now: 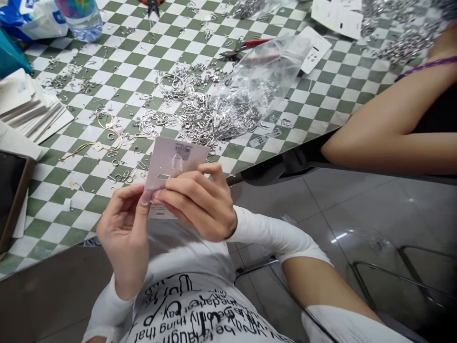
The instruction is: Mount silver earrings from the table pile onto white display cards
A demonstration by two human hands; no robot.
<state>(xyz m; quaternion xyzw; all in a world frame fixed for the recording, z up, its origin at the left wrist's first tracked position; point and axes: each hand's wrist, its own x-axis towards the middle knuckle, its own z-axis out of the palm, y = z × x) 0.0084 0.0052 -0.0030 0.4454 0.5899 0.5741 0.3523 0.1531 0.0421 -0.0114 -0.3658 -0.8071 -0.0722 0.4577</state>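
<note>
A pale display card with a barcode label and a hang slot is tilted up between my hands, above the table's near edge. My left hand pinches its lower left corner between thumb and fingers. My right hand is closed, its fingers curled against the card's lower part; a small piece at the fingertips is too hidden to make out. Part of a second card shows below my hands. Just past the card lies a heap of small silver metal links and hooks.
On the checkered table are a clear plastic bag, red-handled pliers, a gold cord bracelet, a stack of cards, a phone and a bottle. Another person's arm rests at the right edge.
</note>
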